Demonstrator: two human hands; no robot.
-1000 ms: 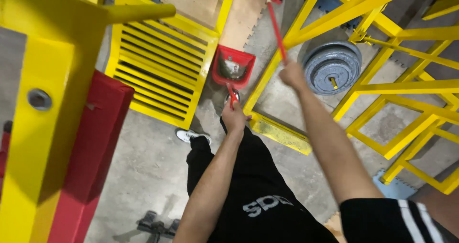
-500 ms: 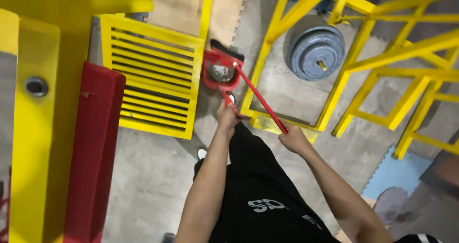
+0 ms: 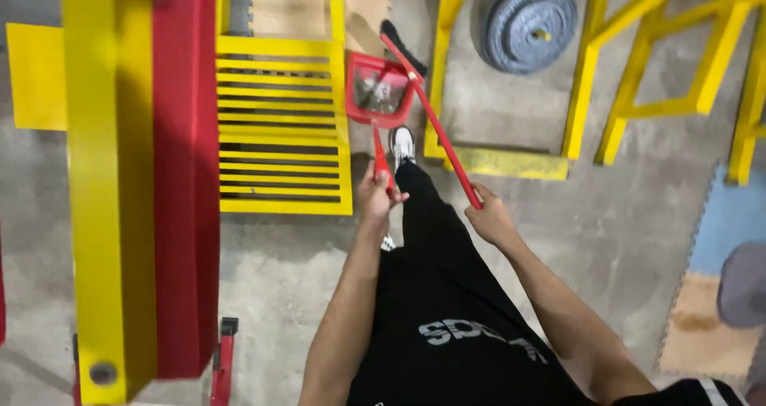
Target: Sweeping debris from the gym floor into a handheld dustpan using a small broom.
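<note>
Head view, left hand (image 3: 377, 194) gripped the handle of a red dustpan (image 3: 377, 93) resting on the concrete floor (image 3: 279, 262) beside a yellow slatted platform (image 3: 279, 126), right hand (image 3: 491, 218) clenched around a red broom (image 3: 435, 122) handle, bristles at the pan's edge.

The dustpan (image 3: 380, 95) sits on the floor (image 3: 271, 270) ahead of the person's shoe (image 3: 402, 144), its handle running back into the left hand (image 3: 377, 197). The broom (image 3: 431, 118) slants from the right hand (image 3: 491, 218) forward to the pan's far right corner (head just behind it). A slatted platform (image 3: 279, 126) lies left of the pan; weight plates (image 3: 527, 23) lie farther right.
</note>
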